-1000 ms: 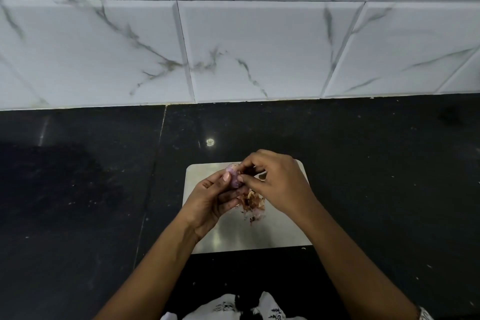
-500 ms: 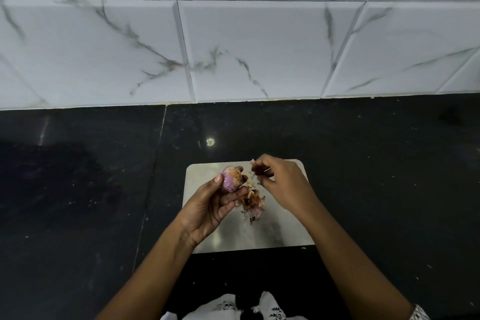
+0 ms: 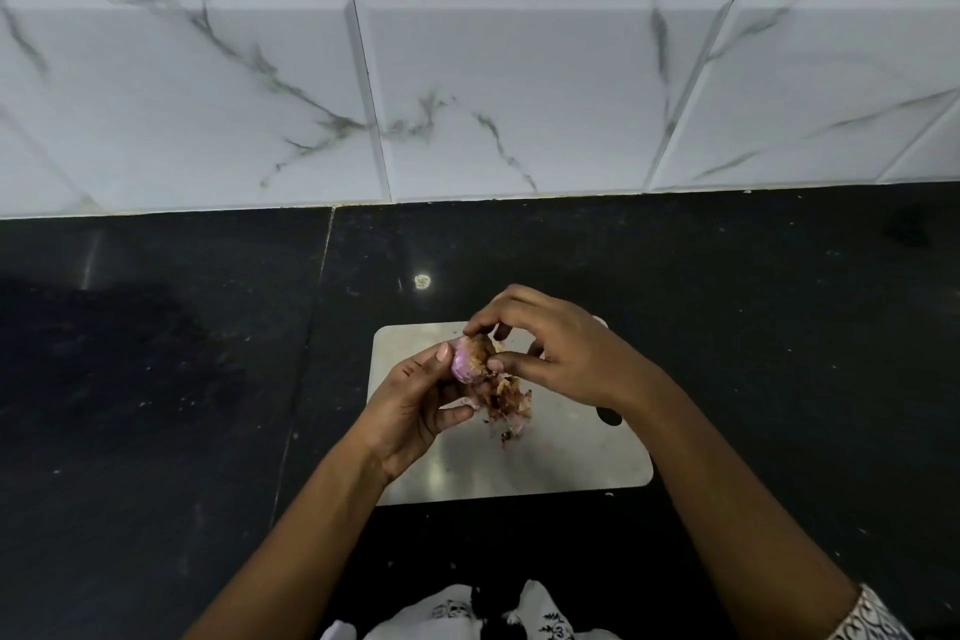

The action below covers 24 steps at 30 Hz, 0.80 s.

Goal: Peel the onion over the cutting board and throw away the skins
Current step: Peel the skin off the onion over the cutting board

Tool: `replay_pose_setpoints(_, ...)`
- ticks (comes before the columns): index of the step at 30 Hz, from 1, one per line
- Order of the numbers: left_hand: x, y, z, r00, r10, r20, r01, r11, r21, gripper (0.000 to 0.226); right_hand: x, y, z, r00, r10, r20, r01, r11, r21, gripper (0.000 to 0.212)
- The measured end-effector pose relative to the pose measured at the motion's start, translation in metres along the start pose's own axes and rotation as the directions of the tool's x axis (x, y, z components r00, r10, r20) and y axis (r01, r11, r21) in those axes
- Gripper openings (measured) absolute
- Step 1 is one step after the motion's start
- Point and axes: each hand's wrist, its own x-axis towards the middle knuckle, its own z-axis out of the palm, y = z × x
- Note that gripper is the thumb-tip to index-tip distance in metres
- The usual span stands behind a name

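Pink-purple flesh shows on the onion [image 3: 464, 365], which is small and part peeled. My left hand [image 3: 415, 405] holds it, thumb and fingers curled round it, just above the cutting board [image 3: 571, 457]. Brown papery skin [image 3: 480, 347] covers the side facing my right hand [image 3: 566, 359], and that hand's thumb and forefinger are pinched together on the skin. A pile of loose skins [image 3: 509, 403] lies on the board just under my left fingertips and below my right thumb. The board sits on a dark stone counter [image 3: 156, 379].

My read on handling: the onion is light and firm, and probably slick where it is bare, so I cup it rather than squeeze. The skin looks thin, dry and brittle and will likely tear in flakes. It's best taken at a lifted edge and pulled along the curve. The loose skins weigh nothing and scatter easily, so I'd gather them with a cupped hand.
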Motion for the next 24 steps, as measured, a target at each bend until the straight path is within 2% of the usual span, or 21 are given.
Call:
replay_pose_setpoints(4, -0.001, 0.005, -0.001, 0.999, 0.036, -0.025, -0.033, 0.993, 0.112, 0.067, 0.006, -0.006, -0.008, 0.994, -0.013, 0.112, 0.026, 0.994, -0.108, 0.034)
replay_pose_setpoints(6, -0.002, 0.007, -0.001, 0.997, 0.054, -0.047, -0.046, 0.987, 0.153, 0.059, 0.009, -0.009, -0.008, 0.992, -0.025, 0.123, 0.043, 0.988, -0.148, 0.033)
replay_pose_setpoints(9, -0.004, 0.008, 0.000, 0.995, 0.047, -0.090, -0.032, 0.986, 0.162, 0.036, 0.010, -0.010, -0.006, 0.994, -0.057, 0.097, 0.072, 0.984, -0.162, 0.029)
replay_pose_setpoints(13, -0.005, 0.010, -0.002, 0.996, 0.063, -0.066, -0.052, 0.986, 0.158, 0.056, 0.007, -0.007, 0.000, 0.996, -0.085, 0.038, 0.090, 0.981, -0.171, 0.018)
replay_pose_setpoints(17, -0.004, 0.009, -0.001, 0.993, 0.048, -0.109, -0.032, 0.989, 0.145, 0.031, 0.004, -0.005, 0.005, 0.999, -0.039, -0.034, 0.036, 0.996, -0.083, 0.022)
replay_pose_setpoints(20, -0.003, 0.008, 0.000, 0.990, 0.046, -0.132, -0.024, 0.986, 0.162, 0.031, 0.005, -0.005, 0.005, 1.000, -0.020, -0.017, 0.019, 0.997, -0.072, 0.031)
replay_pose_setpoints(24, -0.002, 0.011, 0.002, 0.989, 0.062, -0.130, -0.039, 0.983, 0.178, 0.030, 0.005, -0.003, 0.006, 0.998, -0.057, -0.014, 0.055, 0.992, -0.116, 0.021)
